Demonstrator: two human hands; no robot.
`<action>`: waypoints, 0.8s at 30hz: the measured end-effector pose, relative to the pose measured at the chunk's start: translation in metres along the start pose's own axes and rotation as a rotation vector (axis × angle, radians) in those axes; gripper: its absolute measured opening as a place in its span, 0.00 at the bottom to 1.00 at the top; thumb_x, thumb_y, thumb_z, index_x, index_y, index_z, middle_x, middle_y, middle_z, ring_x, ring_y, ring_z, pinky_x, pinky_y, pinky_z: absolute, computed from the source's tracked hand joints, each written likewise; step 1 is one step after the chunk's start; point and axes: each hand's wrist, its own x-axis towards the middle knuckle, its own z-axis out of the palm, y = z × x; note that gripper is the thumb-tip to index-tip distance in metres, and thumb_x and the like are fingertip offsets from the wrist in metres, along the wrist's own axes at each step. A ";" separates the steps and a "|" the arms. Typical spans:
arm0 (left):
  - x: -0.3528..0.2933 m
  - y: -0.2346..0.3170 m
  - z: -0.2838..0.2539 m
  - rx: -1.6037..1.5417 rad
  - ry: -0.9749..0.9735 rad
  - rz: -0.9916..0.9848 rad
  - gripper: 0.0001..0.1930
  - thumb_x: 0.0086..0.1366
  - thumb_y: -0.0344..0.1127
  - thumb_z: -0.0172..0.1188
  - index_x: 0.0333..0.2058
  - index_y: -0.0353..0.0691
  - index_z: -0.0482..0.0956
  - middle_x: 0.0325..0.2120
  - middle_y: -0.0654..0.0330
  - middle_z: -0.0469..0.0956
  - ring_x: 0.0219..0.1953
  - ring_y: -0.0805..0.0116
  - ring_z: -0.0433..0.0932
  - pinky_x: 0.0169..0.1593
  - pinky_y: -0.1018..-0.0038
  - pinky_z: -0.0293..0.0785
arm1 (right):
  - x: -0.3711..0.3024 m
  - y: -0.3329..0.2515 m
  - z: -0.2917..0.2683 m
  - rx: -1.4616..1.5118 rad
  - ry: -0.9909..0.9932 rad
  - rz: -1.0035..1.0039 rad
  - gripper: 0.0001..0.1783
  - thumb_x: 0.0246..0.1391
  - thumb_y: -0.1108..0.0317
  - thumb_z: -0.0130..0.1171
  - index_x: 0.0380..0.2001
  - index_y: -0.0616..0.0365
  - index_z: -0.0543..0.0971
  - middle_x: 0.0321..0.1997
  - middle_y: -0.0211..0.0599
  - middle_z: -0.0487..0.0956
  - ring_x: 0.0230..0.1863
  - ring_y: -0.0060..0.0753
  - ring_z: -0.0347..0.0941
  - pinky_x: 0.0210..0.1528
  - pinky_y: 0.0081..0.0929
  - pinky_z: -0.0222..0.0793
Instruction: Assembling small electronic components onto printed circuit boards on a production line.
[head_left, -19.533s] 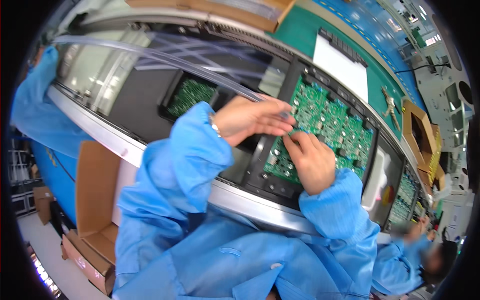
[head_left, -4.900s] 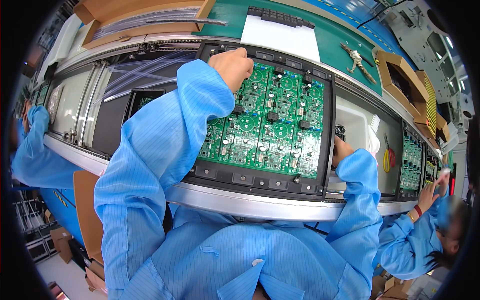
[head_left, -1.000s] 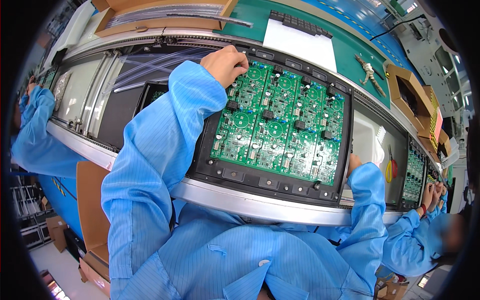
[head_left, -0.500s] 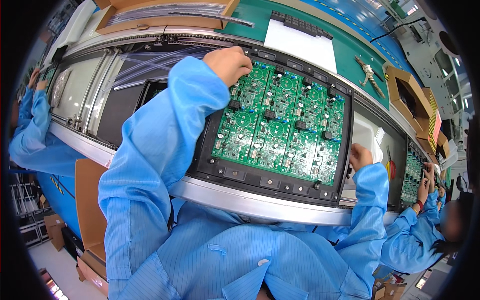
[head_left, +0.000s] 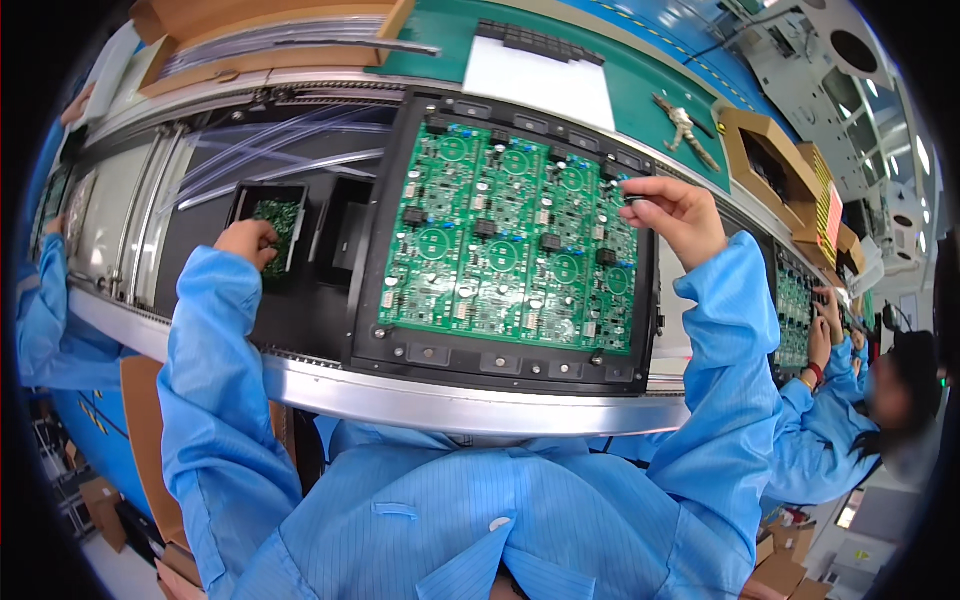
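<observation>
At green circuit panel (head_left: 505,262), upper right, my right hand (head_left: 683,222) pinches one small dark part (head_left: 633,199), droppable if the pinch slips; left hand (head_left: 246,241) curled at black tray (head_left: 300,228), contents of grip hidden.

Room over boards (head_left: 515,262) — seemingly raised components (head_left: 550,243)

We have the board (head_left: 515,270) in its frame (head_left: 470,357), the rail (head_left: 470,407) running along the near side. Left of the frame sits a box (head_left: 340,228), then a tray (head_left: 270,188) with bits (head_left: 280,212) in it, our left hand (head_left: 248,241) at its near side. Tubes (head_left: 285,178) lie on the far side of both. Our right hand (head_left: 683,215) is over the board's far right, a part (head_left: 635,199) between its fingertips. Behind, the mat (head_left: 645,82) bears paper (head_left: 540,85), with a tool (head_left: 685,132) to its right; a carton (head_left: 398,28) stands far left.
</observation>
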 end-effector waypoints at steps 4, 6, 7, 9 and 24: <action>0.008 0.016 0.000 0.078 -0.037 -0.074 0.07 0.44 0.27 0.62 0.26 0.42 0.80 0.21 0.60 0.78 0.27 0.57 0.77 0.34 0.67 0.73 | 0.028 0.002 0.022 0.033 -0.085 -0.001 0.10 0.53 0.79 0.53 0.41 0.65 0.75 0.35 0.41 0.78 0.34 0.29 0.77 0.38 0.19 0.75; 0.007 0.019 0.000 0.134 -0.045 -0.109 0.07 0.44 0.26 0.62 0.25 0.42 0.80 0.22 0.60 0.79 0.28 0.56 0.78 0.35 0.67 0.73 | 0.042 -0.001 0.034 0.046 -0.119 -0.001 0.10 0.53 0.79 0.53 0.40 0.65 0.75 0.34 0.40 0.78 0.34 0.28 0.77 0.37 0.19 0.75; 0.006 0.019 -0.001 0.117 -0.043 -0.110 0.06 0.44 0.26 0.62 0.25 0.42 0.80 0.22 0.60 0.79 0.28 0.56 0.78 0.35 0.67 0.73 | 0.048 -0.002 0.041 0.038 -0.136 0.003 0.09 0.54 0.78 0.53 0.39 0.65 0.75 0.33 0.40 0.78 0.33 0.28 0.77 0.36 0.19 0.75; 0.004 0.019 -0.003 0.084 -0.037 -0.109 0.05 0.45 0.27 0.62 0.24 0.42 0.79 0.22 0.59 0.78 0.28 0.55 0.77 0.35 0.67 0.73 | 0.060 -0.007 0.055 0.023 -0.167 0.011 0.07 0.54 0.76 0.54 0.38 0.64 0.74 0.31 0.38 0.77 0.30 0.26 0.76 0.34 0.18 0.75; 0.001 0.030 -0.004 0.138 0.078 -0.143 0.02 0.51 0.30 0.60 0.26 0.42 0.77 0.23 0.59 0.79 0.28 0.54 0.77 0.34 0.65 0.73 | 0.113 -0.019 0.123 -0.127 -0.103 0.027 0.06 0.56 0.71 0.54 0.35 0.63 0.76 0.24 0.34 0.75 0.23 0.22 0.72 0.26 0.16 0.72</action>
